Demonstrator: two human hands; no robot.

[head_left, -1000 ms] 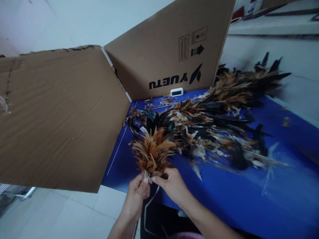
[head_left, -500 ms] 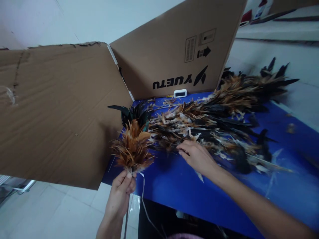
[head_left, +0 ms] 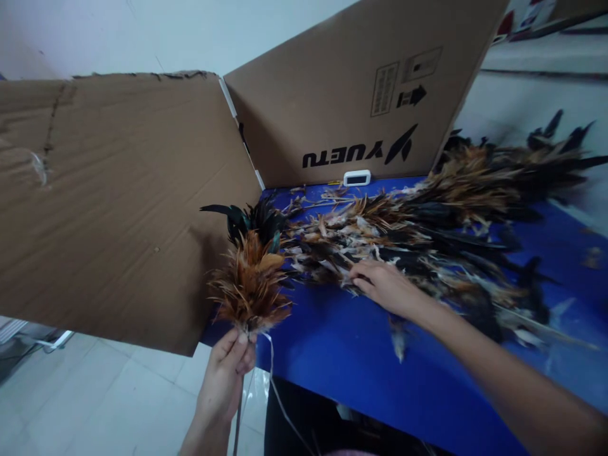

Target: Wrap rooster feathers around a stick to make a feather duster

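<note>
My left hand is closed around the base of a feather duster, upright with brown feathers below and glossy black-green ones on top. A thin pale strip hangs from where my fingers grip, and a dark stick runs down below the hand. On the blue tabletop, my right hand reaches into the near side of a pile of loose feathers. Its thumb and fingers are pinched together among them, seemingly on a feather; the fingertips are partly hidden.
Cardboard panels stand along the left and back of the table. A small white device with a dark display sits at the foot of the back panel. Bundled brown and black feathers lie to the right. One loose feather lies near my right wrist.
The view has turned slightly, so the panels and pile appear farther right. My right hand's fingers have pressed in among the feathers and closed. My left hand keeps its hold on the duster.
</note>
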